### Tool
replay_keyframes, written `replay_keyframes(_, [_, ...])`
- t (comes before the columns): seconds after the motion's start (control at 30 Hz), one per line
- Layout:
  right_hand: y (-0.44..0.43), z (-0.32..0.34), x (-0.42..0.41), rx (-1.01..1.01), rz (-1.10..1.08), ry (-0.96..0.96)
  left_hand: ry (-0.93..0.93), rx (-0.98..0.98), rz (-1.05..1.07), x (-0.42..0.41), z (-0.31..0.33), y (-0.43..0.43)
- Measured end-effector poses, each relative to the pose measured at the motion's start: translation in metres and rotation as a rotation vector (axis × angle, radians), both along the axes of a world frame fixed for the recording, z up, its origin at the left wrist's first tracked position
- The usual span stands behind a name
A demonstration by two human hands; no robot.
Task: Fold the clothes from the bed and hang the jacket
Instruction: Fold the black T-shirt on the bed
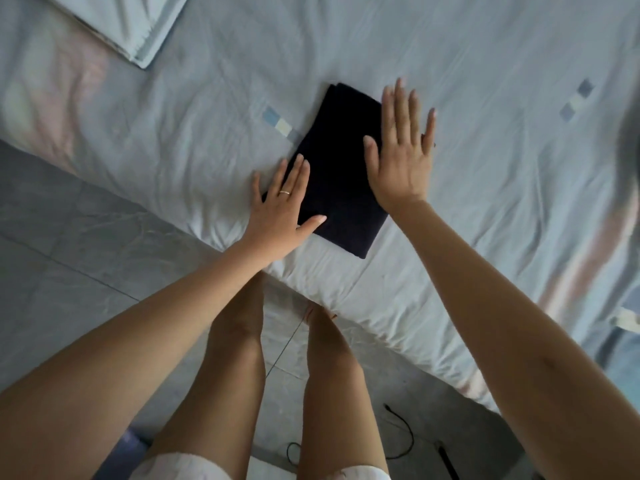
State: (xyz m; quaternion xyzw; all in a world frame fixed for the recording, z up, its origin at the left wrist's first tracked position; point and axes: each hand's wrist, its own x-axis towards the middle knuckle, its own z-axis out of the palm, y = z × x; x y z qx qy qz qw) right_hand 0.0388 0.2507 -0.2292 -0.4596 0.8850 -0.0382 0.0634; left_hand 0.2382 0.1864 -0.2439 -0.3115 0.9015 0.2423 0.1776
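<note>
A dark navy garment (341, 174), folded into a compact rectangle, lies on the pale blue bed sheet (485, 168) near the bed's front edge. My left hand (280, 209) lies flat with straight fingers on the garment's left edge, a ring on one finger. Over the garment's right side my right hand (401, 150) is spread flat with straight fingers; I cannot tell whether it touches the cloth. No jacket is in view.
A folded pale blue cloth (128, 22) sits at the bed's far left corner. Something dark and blurred (628, 140) shows at the right edge. Grey tiled floor (69, 271) lies below the bed, with a black cable (401, 431) near my legs.
</note>
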Motion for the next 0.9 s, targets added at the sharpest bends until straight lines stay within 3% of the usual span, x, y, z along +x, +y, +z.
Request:
replay_keyframes(0.1, [0.050,-0.010,0.045,0.024,0.371,0.002,-0.023,-0.014,-0.027,0.000,0.003,0.001])
replay_keyframes(0.17, [0.094,-0.024,0.070,0.181,0.351,-0.008,-0.014,0.002,-0.045,0.002,0.002,-0.002])
replay_keyframes(0.27, [0.141,-0.021,0.087,0.246,0.073,-0.217,0.025,0.051,-0.036,0.001,0.006,-0.001])
replay_keyframes(0.37, [0.142,0.003,0.092,-0.075,-0.336,-0.767,0.164,0.298,0.273,-0.002,0.016,0.006])
replay_keyframes(0.43, [0.129,0.016,0.090,-0.284,-0.669,-0.973,0.244,0.380,0.539,-0.003,0.018,0.005])
replay_keyframes(0.53, [0.103,0.019,0.073,-0.364,-0.978,-1.294,0.138,0.399,0.745,-0.004,0.022,-0.014])
replay_keyframes(0.6, [0.092,0.016,0.060,-0.396,-1.073,-1.468,0.060,0.562,0.856,-0.004,0.024,-0.024])
replay_keyframes(0.67, [0.075,0.024,0.050,-0.432,-1.045,-1.619,0.116,0.767,0.968,-0.005,0.033,-0.034])
replay_keyframes(0.8, [0.046,0.054,0.041,-0.544,-0.866,-1.884,0.400,1.153,1.142,-0.014,0.066,-0.054])
replay_keyframes(0.9, [-0.007,0.081,0.041,-0.630,-0.828,-1.921,0.583,1.271,1.196,-0.015,0.104,-0.112])
